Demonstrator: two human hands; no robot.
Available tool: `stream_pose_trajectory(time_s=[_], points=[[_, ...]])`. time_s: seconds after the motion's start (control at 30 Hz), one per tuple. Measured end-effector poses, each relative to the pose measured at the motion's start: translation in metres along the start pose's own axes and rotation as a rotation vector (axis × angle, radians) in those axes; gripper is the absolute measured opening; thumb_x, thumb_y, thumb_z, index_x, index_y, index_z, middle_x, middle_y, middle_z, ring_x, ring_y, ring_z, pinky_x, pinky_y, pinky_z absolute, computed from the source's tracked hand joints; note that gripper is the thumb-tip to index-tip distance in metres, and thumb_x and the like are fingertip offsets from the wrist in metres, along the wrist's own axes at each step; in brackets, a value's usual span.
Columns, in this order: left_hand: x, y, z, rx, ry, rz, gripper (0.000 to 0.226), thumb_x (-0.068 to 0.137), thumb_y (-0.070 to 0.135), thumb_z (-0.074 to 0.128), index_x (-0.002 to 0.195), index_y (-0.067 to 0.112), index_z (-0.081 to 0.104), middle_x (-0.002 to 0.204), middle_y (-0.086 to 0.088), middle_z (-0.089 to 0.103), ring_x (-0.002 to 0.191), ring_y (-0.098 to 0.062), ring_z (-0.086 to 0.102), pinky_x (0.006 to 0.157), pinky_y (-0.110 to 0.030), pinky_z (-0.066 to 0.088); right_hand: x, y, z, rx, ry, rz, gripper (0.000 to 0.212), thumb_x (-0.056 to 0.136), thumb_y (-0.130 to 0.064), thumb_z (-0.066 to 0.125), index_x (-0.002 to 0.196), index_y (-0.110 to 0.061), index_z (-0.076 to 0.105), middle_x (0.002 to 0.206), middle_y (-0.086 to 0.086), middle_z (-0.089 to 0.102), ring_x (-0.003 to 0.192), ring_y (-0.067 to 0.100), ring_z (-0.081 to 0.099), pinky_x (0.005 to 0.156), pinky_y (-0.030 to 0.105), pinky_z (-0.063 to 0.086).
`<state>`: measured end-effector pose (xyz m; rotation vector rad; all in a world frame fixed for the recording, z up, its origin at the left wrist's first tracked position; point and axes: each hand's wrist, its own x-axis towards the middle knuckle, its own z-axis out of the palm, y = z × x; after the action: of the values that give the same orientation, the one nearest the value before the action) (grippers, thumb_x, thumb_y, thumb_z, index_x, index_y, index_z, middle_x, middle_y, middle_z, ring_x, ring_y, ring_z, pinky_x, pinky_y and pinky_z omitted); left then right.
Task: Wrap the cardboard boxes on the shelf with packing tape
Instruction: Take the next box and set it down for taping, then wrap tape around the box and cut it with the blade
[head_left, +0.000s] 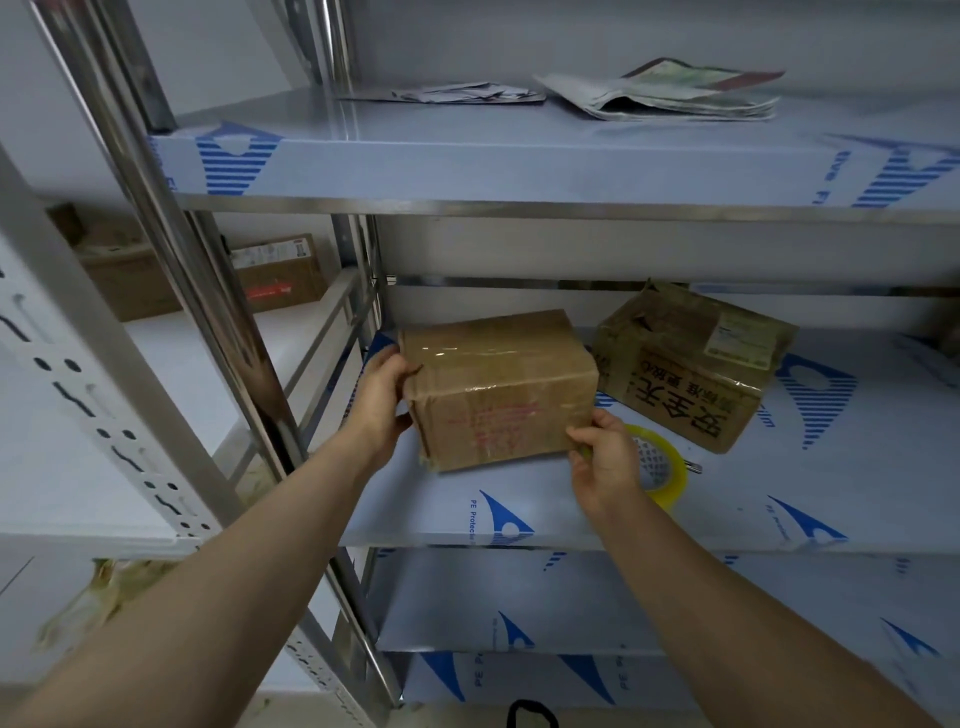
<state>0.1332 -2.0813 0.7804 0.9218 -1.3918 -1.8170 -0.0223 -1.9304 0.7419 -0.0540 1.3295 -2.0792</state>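
- Head view: the left hand's (382, 397) fingers (402, 364) are curled round the left end of a brown box (498, 389), thumb on its top edge, gripping it.
- The right hand's (605, 462) fingers (584, 434) are bent and pinch the box's near right bottom corner. Whether they also hold a tape end cannot be told.
- The brown box sits on the middle shelf (779, 499) near its left end, between the two hands. Shiny clear tape bands its top and front, and faded red print shows on the front face.
- A yellowish tape roll (672, 470) stands just behind the right hand, partly hidden by it. A small metal tip (693, 467) pokes out beside the roll.
- A second box (691, 364), dented and tilted, with black characters and a white label, sits to the right and further back, near the first.
- The middle shelf is steel covered in pale film with blue printed marks; the lower shelf (571, 603) and upper shelf (467, 166) have the same covering.
- On the upper shelf lie folded newspapers (665, 91) and crumpled papers (462, 93).
- A shiny steel post (208, 312) stands at the shelf's left corner.
- Left of it is a white rack (104, 415) with slotted uprights, carrying more cardboard boxes (280, 270) against a pale wall.
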Motion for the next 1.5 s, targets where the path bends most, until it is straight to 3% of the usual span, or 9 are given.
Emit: stream_pose_trajectory(time_s=[0.23, 0.47, 0.7, 0.9, 1.0, 1.1, 1.17, 1.3, 1.5], points=[[0.006, -0.006, 0.002, -0.203, 0.028, -0.050, 0.062, 0.087, 0.009, 0.036, 0.144, 0.034, 0.036, 0.133, -0.007, 0.051, 0.113, -0.032, 0.053, 0.099, -0.054, 0.042, -0.001, -0.005, -0.012, -0.175, -0.023, -0.151, 0.040, 0.073, 0.022, 0.057, 0.090, -0.013, 0.060, 0.097, 0.006, 0.065, 0.099, 0.025, 0.060, 0.091, 0.037, 0.050], [0.007, -0.009, -0.007, -0.335, 0.020, -0.359, 0.051, 0.089, 0.060, 0.035, 0.094, 0.022, 0.069, 0.107, -0.012, 0.063, 0.088, -0.028, 0.053, 0.076, -0.039, 0.039, -0.016, -0.040, 0.010, -0.389, -0.204, -0.382, 0.025, 0.084, -0.008, 0.067, 0.108, -0.016, 0.066, 0.113, 0.002, 0.066, 0.103, 0.007, 0.062, 0.084, 0.020, 0.051], [0.006, -0.015, -0.017, -0.376, 0.027, -0.566, 0.047, 0.093, 0.032, 0.030, 0.080, 0.013, 0.071, 0.079, -0.013, 0.072, 0.066, -0.031, 0.071, 0.060, -0.056, 0.055, -0.025, -0.052, 0.028, -0.735, -0.439, -0.633, 0.068, 0.078, 0.022, 0.045, 0.111, -0.035, 0.061, 0.129, -0.009, 0.054, 0.135, 0.006, 0.028, 0.110, 0.022, 0.023], [0.015, -0.030, -0.025, -0.174, 0.129, -0.659, 0.035, 0.090, 0.043, 0.041, 0.071, 0.020, 0.059, 0.079, 0.001, 0.057, 0.067, -0.017, 0.055, 0.065, -0.037, 0.055, -0.018, -0.059, 0.030, -0.648, -0.437, -0.589, 0.067, 0.076, 0.028, 0.048, 0.120, -0.021, 0.058, 0.113, -0.003, 0.060, 0.105, -0.005, 0.056, 0.101, 0.020, 0.044], [0.015, -0.031, -0.020, -0.106, 0.120, -0.629, 0.032, 0.091, 0.047, 0.039, 0.081, 0.022, 0.056, 0.087, -0.003, 0.059, 0.076, -0.021, 0.060, 0.065, -0.040, 0.057, -0.012, -0.058, 0.034, -0.643, -0.359, -0.620, 0.063, 0.079, 0.016, 0.060, 0.119, -0.032, 0.058, 0.133, -0.002, 0.044, 0.125, 0.009, 0.045, 0.107, 0.038, 0.042], [0.009, -0.027, -0.013, -0.071, 0.100, -0.584, 0.030, 0.095, 0.044, 0.040, 0.101, 0.021, 0.059, 0.104, -0.006, 0.063, 0.090, -0.025, 0.063, 0.068, -0.046, 0.056, -0.011, -0.056, 0.038, -0.565, -0.225, -0.545, 0.061, 0.081, 0.004, 0.069, 0.127, -0.033, 0.054, 0.152, 0.000, 0.020, 0.135, 0.011, 0.030, 0.097, 0.022, 0.048], [0.007, -0.028, -0.012, -0.047, 0.115, -0.570, 0.031, 0.097, 0.042, 0.039, 0.107, 0.020, 0.059, 0.108, -0.007, 0.063, 0.093, -0.025, 0.064, 0.065, -0.046, 0.059, -0.012, -0.056, 0.040, -0.528, -0.176, -0.478, 0.063, 0.081, 0.001, 0.070, 0.135, -0.021, 0.048, 0.152, 0.003, 0.026, 0.133, 0.014, 0.036, 0.091, 0.015, 0.048], [0.001, -0.030, -0.012, -0.035, 0.183, -0.562, 0.042, 0.102, 0.042, 0.028, 0.104, 0.013, 0.059, 0.092, -0.010, 0.066, 0.082, -0.026, 0.064, 0.047, -0.036, 0.056, -0.014, -0.047, 0.043, -0.402, -0.241, -0.184, 0.066, 0.089, 0.001, 0.060, 0.147, -0.015, 0.031, 0.136, 0.000, 0.050, 0.121, 0.016, 0.053, 0.102, 0.043, 0.046], [0.000, -0.008, 0.004, 0.417, 0.317, -0.184, 0.049, 0.097, 0.048, 0.041, 0.090, 0.005, 0.062, 0.112, -0.020, 0.064, 0.094, -0.029, 0.058, 0.085, -0.036, 0.044, -0.008, -0.057, 0.054, -0.702, -0.123, -0.347, 0.035, 0.090, -0.011, 0.064, 0.122, 0.001, 0.059, 0.107, 0.014, 0.067, 0.099, 0.027, 0.065, 0.092, 0.048, 0.052]])
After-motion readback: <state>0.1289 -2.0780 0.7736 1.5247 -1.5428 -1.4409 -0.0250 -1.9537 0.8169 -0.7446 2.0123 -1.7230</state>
